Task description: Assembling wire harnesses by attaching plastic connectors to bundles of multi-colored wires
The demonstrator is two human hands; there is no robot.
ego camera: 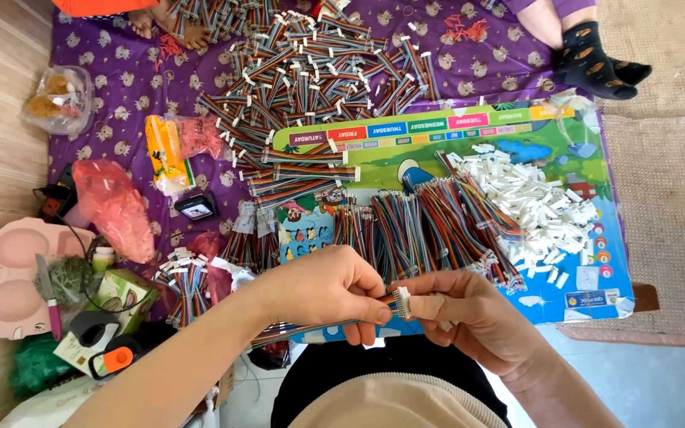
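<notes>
Left hand [323, 289] fingers pinch rainbow ribbon cable [311, 323]; right hand [457, 309] fingers grip its white connector [403, 302]. Yellow snack packet [166, 152], red plastic bag [112, 206] left; white connector heap [537, 202] uncountable.

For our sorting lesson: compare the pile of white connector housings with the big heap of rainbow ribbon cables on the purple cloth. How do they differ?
The white connector housings are small, plain white, loose blocks lying on the colourful board. The rainbow ribbon cables are long, multicoloured strips, already tipped with white ends, heaped on the purple cloth. Both lie in untidy piles.
</notes>
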